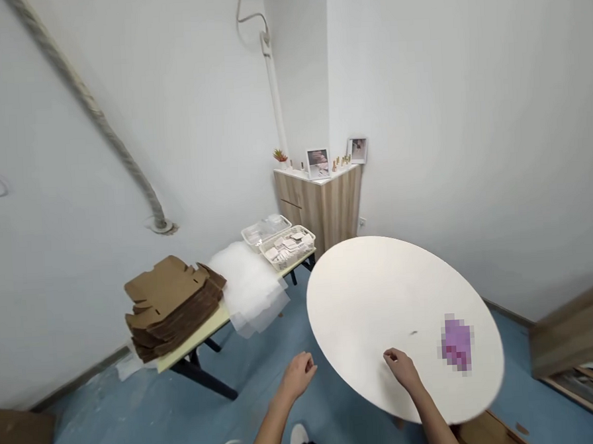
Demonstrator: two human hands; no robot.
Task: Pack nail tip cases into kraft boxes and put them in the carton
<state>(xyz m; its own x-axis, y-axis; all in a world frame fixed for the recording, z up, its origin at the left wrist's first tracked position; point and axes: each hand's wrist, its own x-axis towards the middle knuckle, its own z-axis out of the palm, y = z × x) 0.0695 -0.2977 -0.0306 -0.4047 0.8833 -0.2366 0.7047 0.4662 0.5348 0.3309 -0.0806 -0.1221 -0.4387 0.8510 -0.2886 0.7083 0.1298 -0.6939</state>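
Observation:
My left hand (298,374) hangs over the blue floor, a little left of the round white table (370,291). Its fingers curl loosely inward and nothing shows in them. Over the near part of the tabletop is my right hand (402,367), also with curled fingers and no visible object. A small dark item (414,333), too small to name, lies on the table just beyond the right hand. Farther right on the same surface is a purple and magenta item (456,343), blurred into blocks so its kind cannot be made out.
A narrow table on the left carries stacked flat cardboard boxes (168,295), translucent white sheets (250,284) and two white baskets, one holding small white pieces (290,245). A wooden corner cabinet (320,211) bears framed pictures, small bottles and a plant. Cardboard sits under the round table.

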